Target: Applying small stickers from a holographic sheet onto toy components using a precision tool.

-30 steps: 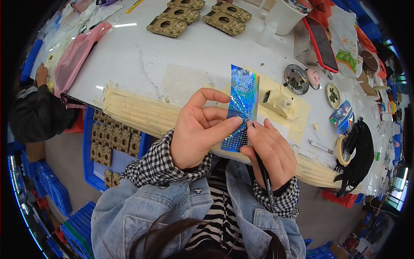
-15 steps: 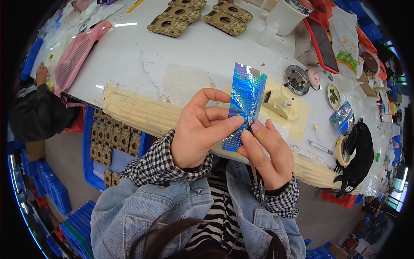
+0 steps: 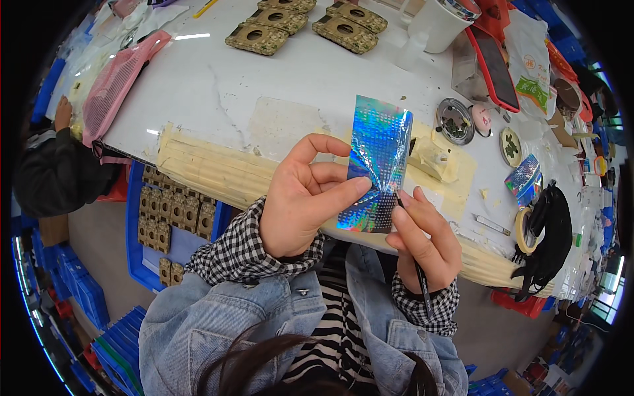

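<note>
Pink perforated plastic makes up the basket [image 3: 122, 89] leaning across the far left of your white worktop [image 3: 198, 86], with a co-worker's hand [image 3: 63, 113] just beyond it. Next, below the worktop's edge, you have a blue plastic tray [image 3: 137, 261] with rows of camouflage-patterned hull-shaped pieces [image 3: 178, 211] in it. More such camouflage pieces [image 3: 257, 38], each with a round hole, lie at the back of the worktop.

Your left hand [image 3: 304, 198] is partly closed, its thumb pressing the left side of a shiny blue holographic sheet [image 3: 383, 142] against the fingers behind, the index finger curved above. You hold that sheet upright over the front edge, creases fanning out from your thumb. Your right hand [image 3: 429, 241] is mostly closed around a slim black tweezer-like tool [image 3: 422, 280], its tip at the sheet's lower right part; whether the tip grips the sheet, you cannot tell from here.

Just behind your right hand sits a pale tape-wrapped block [image 3: 432, 158]. Farther right come a round metal dish [image 3: 454, 122] with small green bits, a red-edged phone [image 3: 494, 69], a pale tape roll [image 3: 525, 231] and a black cloth item [image 3: 555, 224].
</note>
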Available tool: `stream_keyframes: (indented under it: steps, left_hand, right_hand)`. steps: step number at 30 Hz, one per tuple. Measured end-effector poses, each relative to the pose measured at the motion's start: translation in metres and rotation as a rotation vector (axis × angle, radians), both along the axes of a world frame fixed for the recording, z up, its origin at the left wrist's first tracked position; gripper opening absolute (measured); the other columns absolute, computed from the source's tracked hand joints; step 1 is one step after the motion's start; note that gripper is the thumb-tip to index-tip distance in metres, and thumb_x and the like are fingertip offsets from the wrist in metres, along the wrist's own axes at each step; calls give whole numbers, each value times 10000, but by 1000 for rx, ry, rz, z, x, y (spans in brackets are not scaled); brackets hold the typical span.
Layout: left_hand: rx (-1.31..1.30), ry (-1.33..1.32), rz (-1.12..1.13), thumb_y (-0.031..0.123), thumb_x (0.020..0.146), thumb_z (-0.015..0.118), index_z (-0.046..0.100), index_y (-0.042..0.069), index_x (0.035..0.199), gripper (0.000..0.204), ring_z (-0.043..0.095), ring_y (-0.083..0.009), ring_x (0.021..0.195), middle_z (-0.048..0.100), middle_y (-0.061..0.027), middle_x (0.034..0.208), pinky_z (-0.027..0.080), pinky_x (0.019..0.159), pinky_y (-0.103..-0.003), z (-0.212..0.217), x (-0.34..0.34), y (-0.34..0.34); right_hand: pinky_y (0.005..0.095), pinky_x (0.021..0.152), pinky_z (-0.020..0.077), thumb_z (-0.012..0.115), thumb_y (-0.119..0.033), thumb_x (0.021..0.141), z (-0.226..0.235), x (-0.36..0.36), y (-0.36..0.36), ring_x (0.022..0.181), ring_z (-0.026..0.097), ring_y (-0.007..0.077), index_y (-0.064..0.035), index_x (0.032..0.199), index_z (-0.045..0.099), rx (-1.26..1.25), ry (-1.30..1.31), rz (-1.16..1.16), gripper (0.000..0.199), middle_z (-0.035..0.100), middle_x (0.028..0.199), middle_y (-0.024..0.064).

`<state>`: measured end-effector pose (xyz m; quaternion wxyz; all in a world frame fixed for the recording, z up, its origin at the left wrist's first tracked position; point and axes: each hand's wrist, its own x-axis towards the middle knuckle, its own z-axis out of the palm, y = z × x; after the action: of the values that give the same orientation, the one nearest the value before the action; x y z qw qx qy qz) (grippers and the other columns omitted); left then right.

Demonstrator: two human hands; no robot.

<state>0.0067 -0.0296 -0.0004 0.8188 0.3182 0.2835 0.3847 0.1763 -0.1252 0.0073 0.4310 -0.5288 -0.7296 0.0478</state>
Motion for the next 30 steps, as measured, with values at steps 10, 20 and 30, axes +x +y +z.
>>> stream_keyframes:
  steps: [10,20,30]
  left_hand:
    - [43,6,133,-79,856,612,434,5,1159,362,679,-178,848,695,-180,941,550,750,-272,-3,-9,13]
    - [47,7,142,-81,862,600,429,4,1164,358,676,-176,858,696,-176,940,545,760,-273,-1,-7,11]
    - [44,9,123,-77,864,598,424,4,1165,357,676,-182,867,694,-177,947,549,768,-283,-2,-7,11]
  right_hand:
    - [472,877,529,769,-87,711,-28,38,-48,933,667,278,-71,1038,696,-112,-215,-246,335,668,944,118]
    - [474,890,523,783,-107,674,-33,38,-45,964,641,265,-99,1020,701,-169,-361,-269,355,670,961,81]
    - [531,1015,420,708,-75,698,-22,38,-40,1047,586,292,-81,915,665,-262,-449,-184,220,671,1041,96]
